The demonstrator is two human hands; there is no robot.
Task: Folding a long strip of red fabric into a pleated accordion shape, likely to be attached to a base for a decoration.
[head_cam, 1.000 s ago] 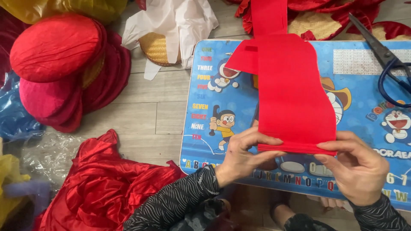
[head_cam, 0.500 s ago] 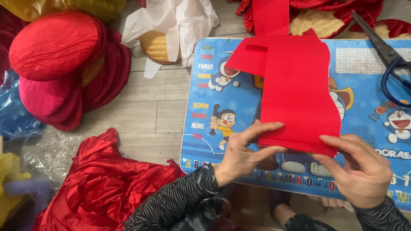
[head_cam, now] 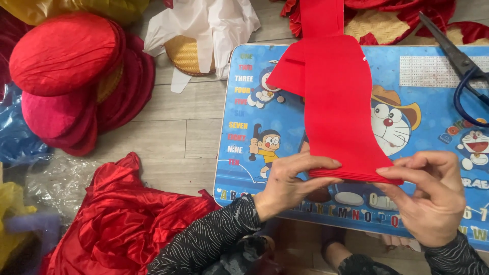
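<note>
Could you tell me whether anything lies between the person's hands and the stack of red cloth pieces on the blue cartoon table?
Nothing visible does. The left hand and right hand both already pinch the near edge of the red cloth stack directly, on the blue table. The scissors lie apart at the far right.

left hand [head_cam: 288, 184]: pinches near-left edge of red fabric stack [head_cam: 338, 117], fingers on top
right hand [head_cam: 433, 198]: grips near-right corner of the stack, thumb on top
small table [head_cam: 423, 97]: blue, cartoon print, under both hands
scissors [head_cam: 461, 69]: on table, well beyond right hand
red cloth [head_cam: 122, 224]: crumpled on floor, left of left hand
</note>
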